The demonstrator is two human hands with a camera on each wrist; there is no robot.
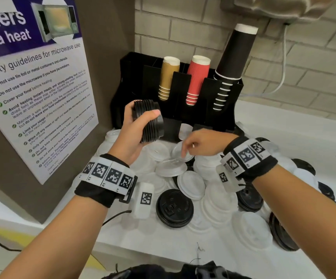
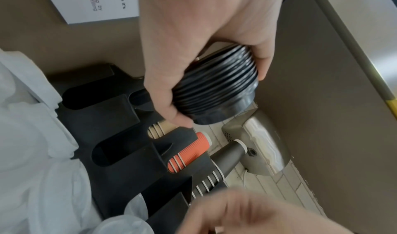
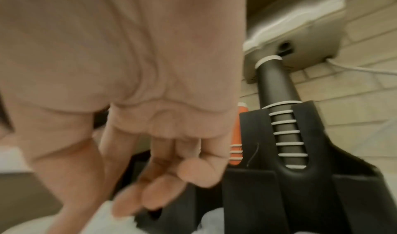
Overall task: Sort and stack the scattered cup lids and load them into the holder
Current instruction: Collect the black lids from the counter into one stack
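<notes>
**Black lids stacked in the left hand, right hand down among the white ones**

While the left hand (image 1: 132, 131) is raised in front of the black plastic cup-and-lid holder (image 1: 185, 109), its fingers and thumb are wrapped around a nested stack of round black plastic cup lids (image 1: 149, 120), gripping it tilted on its side; the left wrist view shows the same stack (image 2: 217, 86) clasped between thumb and fingers above the holder's open front slots (image 2: 111, 154).

Lower and to the right, the right hand (image 1: 201, 142) reaches down to the heap of loose lids on the white counter (image 1: 296, 125), fingertips at a translucent white round lid (image 1: 181, 153). Whether they pinch it or only touch it cannot be told; the right wrist view is blurred, showing loosely curled fingers (image 3: 163, 183).

Scattered white lids cover the counter in front of the holder, with a single black lid (image 1: 174, 207) lying flat nearer the person and more black lids (image 1: 284, 230) at the right edge of the heap.

Upright in the holder's back slots are a tan paper cup stack (image 1: 168, 77), a red ribbed cup stack (image 1: 197, 77) and a taller black cup stack (image 1: 234, 57).
</notes>
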